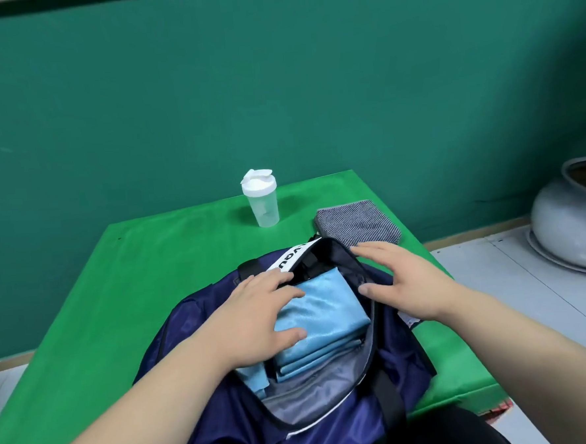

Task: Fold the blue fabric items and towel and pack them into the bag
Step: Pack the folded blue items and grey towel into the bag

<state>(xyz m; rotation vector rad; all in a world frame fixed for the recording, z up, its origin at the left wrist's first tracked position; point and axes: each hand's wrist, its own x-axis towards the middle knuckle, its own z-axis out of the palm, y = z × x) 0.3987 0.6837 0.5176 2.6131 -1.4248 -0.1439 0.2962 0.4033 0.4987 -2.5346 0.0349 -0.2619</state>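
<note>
Pressing on the stack of folded blue fabric items, the left hand is lying flat, fingers straight and slightly spread, gripping nothing. The stack is sitting inside the open navy bag, which is resting on the green table at the near edge.

The right hand is hanging over the bag's right rim, fingers wide and straight, holding nothing. Whether the thumb is touching the rim, I cannot tell.

The bag's white strap with black lettering is arching across the far end of the opening, just beyond the left fingertips and partly covering the mouth there.

The towel, grey-striped and folded, is lying on the table just behind the bag, beyond the right fingertips, outside the bag.

A clear shaker bottle with a white lid is standing upright farther back, apart from the towel.

A grey ceramic pot is sitting on the floor to the right, well apart from the table.
</note>
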